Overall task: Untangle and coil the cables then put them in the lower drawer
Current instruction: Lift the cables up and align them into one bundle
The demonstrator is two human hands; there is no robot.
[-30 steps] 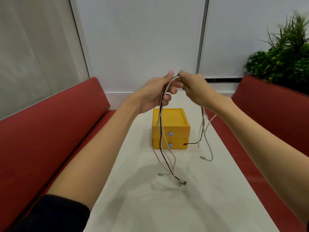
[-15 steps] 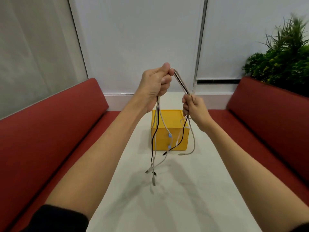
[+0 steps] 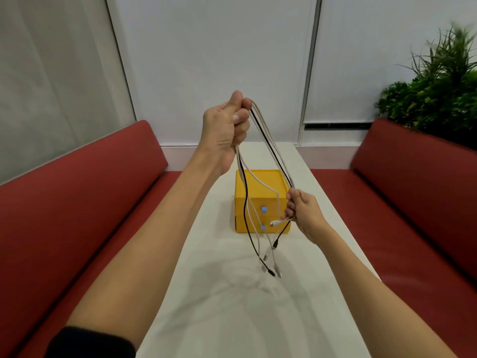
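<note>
A bundle of cables (image 3: pixel 269 148), one black and the others white or beige, is folded over my raised left hand (image 3: pixel 227 127), which is closed around the fold. One side of the bundle runs taut down to my right hand (image 3: pixel 302 211), which grips it lower and to the right. The loose plug ends (image 3: pixel 268 264) dangle just above the table. Behind them stands a yellow box with two drawers (image 3: pixel 260 200), both shut, each with a small blue handle; the lower drawer (image 3: pixel 251 226) is at table level.
The long white table (image 3: pixel 232 306) runs away from me between two red benches (image 3: pixel 77 202) (image 3: pixel 413 202). A green plant (image 3: pixel 438 94) stands behind the right bench. A white wall closes the far end.
My right hand has slid down along the cables from beside the left hand to the height of the drawers, drawing the strands straight. The left hand has risen slightly.
</note>
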